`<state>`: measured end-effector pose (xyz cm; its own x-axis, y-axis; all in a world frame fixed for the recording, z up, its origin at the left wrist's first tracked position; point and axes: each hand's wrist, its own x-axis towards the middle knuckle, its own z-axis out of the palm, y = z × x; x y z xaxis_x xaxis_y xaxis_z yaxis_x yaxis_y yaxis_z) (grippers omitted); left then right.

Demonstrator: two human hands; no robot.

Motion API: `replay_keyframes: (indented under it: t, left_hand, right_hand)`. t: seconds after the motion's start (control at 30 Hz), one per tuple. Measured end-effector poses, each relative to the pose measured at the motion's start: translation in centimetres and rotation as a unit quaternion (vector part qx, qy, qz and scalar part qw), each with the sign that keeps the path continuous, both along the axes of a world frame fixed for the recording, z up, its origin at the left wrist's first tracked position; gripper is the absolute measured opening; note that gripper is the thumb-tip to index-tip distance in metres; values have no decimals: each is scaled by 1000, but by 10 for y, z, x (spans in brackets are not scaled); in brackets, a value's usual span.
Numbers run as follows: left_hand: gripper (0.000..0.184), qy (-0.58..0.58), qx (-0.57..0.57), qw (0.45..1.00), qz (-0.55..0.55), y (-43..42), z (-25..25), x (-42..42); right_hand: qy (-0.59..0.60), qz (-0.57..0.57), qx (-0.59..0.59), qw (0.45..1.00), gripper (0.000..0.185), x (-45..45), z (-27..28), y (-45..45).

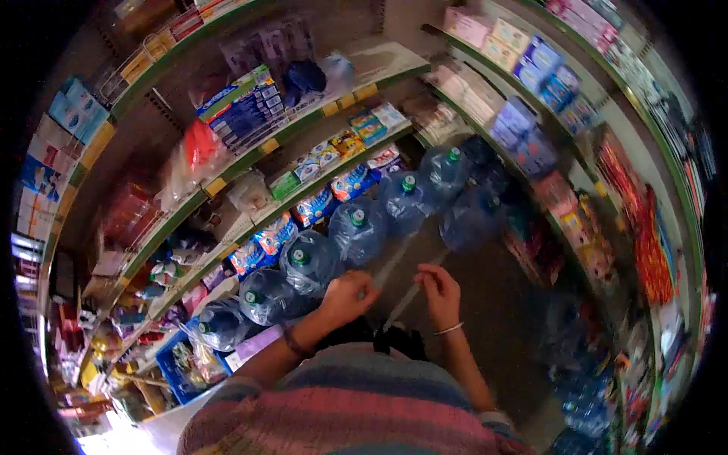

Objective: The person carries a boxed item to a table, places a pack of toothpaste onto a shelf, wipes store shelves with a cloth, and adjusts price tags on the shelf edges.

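Note:
My left hand [349,296] is held in front of my body with its fingers curled in, close to a large water bottle in the row. Across a small gap, my right hand [441,294] is raised over the floor, its thumb and fingers bent toward each other in a pinch. Whether anything thin lies in either hand is too blurred to see. Big blue water bottles with green caps stand in a curved row along the lower shelf; among them are a bottle [309,265] near my left hand and another bottle [359,231] beyond it.
Shelves with green edges [303,199] curve around on both sides, carrying packets and boxes. A blue crate [176,373] of small goods is at lower left. More bottles [580,394] stand at lower right. Dark floor [493,326] lies between.

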<state>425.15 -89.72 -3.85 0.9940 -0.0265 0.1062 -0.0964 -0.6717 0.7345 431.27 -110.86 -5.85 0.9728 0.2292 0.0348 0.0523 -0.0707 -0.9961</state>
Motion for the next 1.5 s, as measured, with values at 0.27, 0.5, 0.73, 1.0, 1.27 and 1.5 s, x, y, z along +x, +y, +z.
replay_keyframes:
  t: [0.27,0.5,0.73,1.0,1.27,1.5]
  left_hand:
    - [13,-4,-57,989,135,50,-19,62]
    - [11,-75,-39,965,247,107,-6,122]
    - [12,-84,-1,945,315,125,11,170]
    - [14,-87,42,901,423,105,31,232]
    - [31,-154,-423,799,399,76,41,318]
    - [40,-79,-522,789,314,57,-9,357]
  right_hand:
    - [-91,186,5,978,18,142,30,105]
    - [-314,220,-19,923,23,276,87,237]
    - [-503,137,-259,813,54,386,102,360]
    - [-67,331,-114,934,43,464,126,366]
    - [285,433,456,723,39,544,145,252]
    - [-150,522,-26,839,50,449,51,192]
